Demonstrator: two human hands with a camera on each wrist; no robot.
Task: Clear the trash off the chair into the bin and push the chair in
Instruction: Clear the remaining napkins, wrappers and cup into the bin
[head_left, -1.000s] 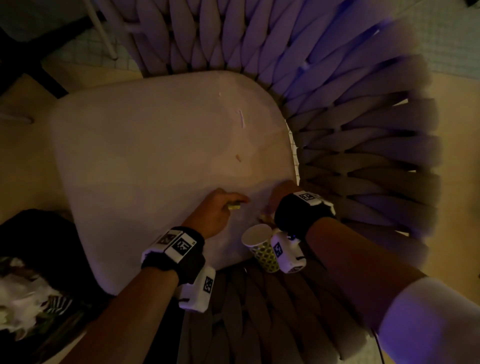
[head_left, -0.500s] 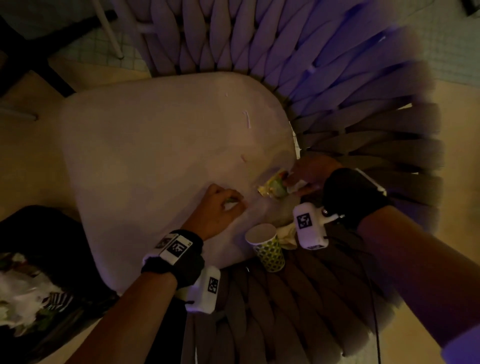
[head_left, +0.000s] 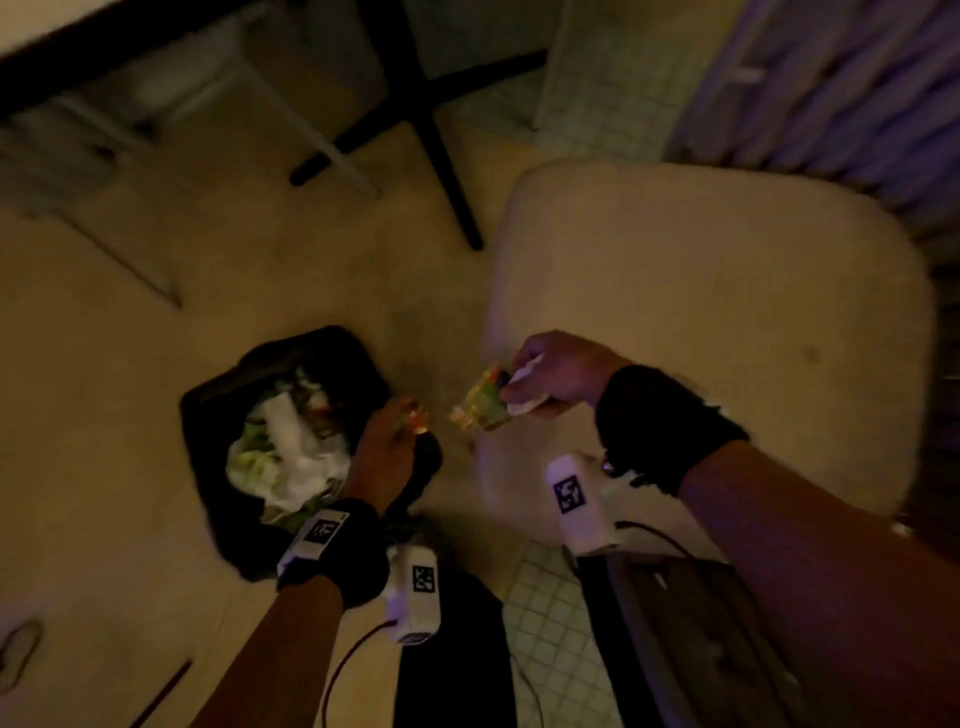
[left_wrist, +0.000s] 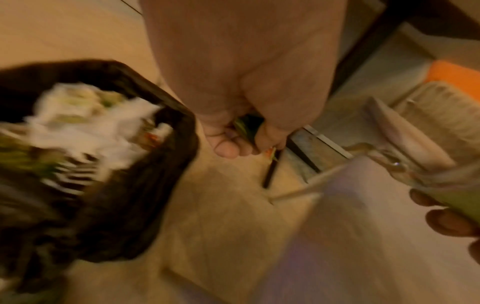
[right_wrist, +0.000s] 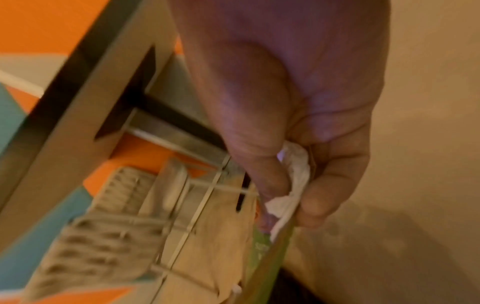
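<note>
The chair's pale seat cushion (head_left: 727, 322) fills the right of the head view. My right hand (head_left: 550, 379) hovers over its left edge and grips a green-and-yellow wrapper (head_left: 480, 402) together with crumpled white paper (right_wrist: 293, 179). My left hand (head_left: 387, 441) hangs at the right rim of the black-lined bin (head_left: 218, 457) and pinches a small green and orange scrap (left_wrist: 245, 128). The bin (left_wrist: 109, 185) holds white paper and green trash.
Dark table legs (head_left: 436, 145) and pale chair legs (head_left: 306, 140) cross the floor beyond the bin. The woven chair back (head_left: 841, 88) rises at the upper right. A dark strip (head_left: 161, 691) lies on the floor at the lower left.
Both hands have lifted off the seat with trash and swung left toward the bin. The view turned left, so the bin is now central; the paper cup is out of sight.
</note>
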